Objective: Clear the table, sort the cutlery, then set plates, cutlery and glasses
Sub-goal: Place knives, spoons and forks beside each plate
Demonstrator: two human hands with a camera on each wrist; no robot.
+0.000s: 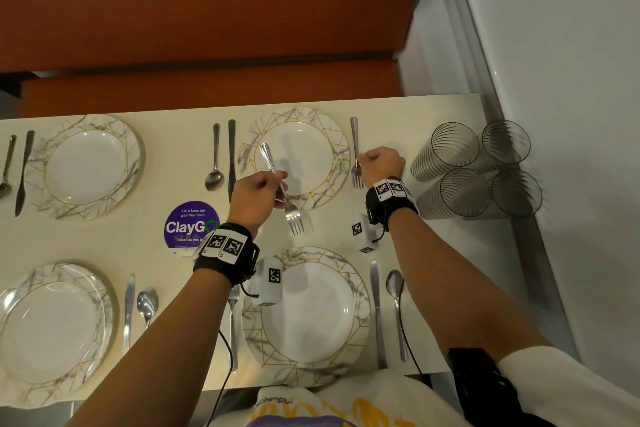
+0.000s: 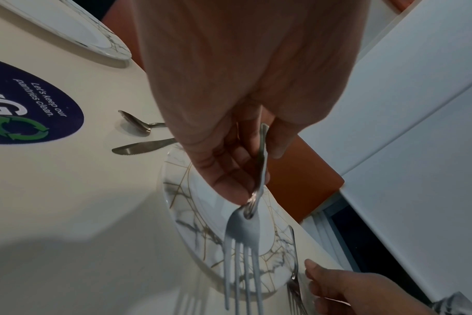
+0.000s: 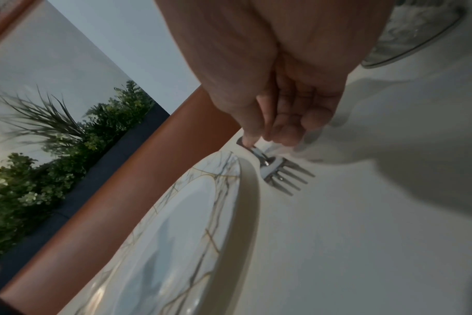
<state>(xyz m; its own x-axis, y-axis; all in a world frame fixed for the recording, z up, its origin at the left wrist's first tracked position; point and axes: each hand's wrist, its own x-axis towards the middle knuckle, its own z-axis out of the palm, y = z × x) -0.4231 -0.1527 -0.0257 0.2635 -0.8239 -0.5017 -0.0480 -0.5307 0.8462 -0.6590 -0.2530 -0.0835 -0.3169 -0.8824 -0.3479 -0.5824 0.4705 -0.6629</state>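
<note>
My left hand [image 1: 263, 194] grips a steel fork [image 1: 281, 191] by the middle of its handle. It hangs above the near rim of the far marbled plate [image 1: 334, 137], tines [image 2: 243, 266] toward me. My right hand [image 1: 375, 165] is down at a second fork [image 1: 354, 144] that lies on the table right of that plate. In the right wrist view the thumb and fingers [image 3: 280, 127] pinch this fork's neck just behind the tines [image 3: 283, 177].
Three more marbled plates stand on the cream table [image 1: 426, 253], the near one [image 1: 360, 291] flanked by a fork, knife and spoon. A spoon [image 1: 214, 163] and knife [image 1: 231, 159] lie left of the far plate. Several ribbed glasses [image 1: 474, 170] cluster at the right edge.
</note>
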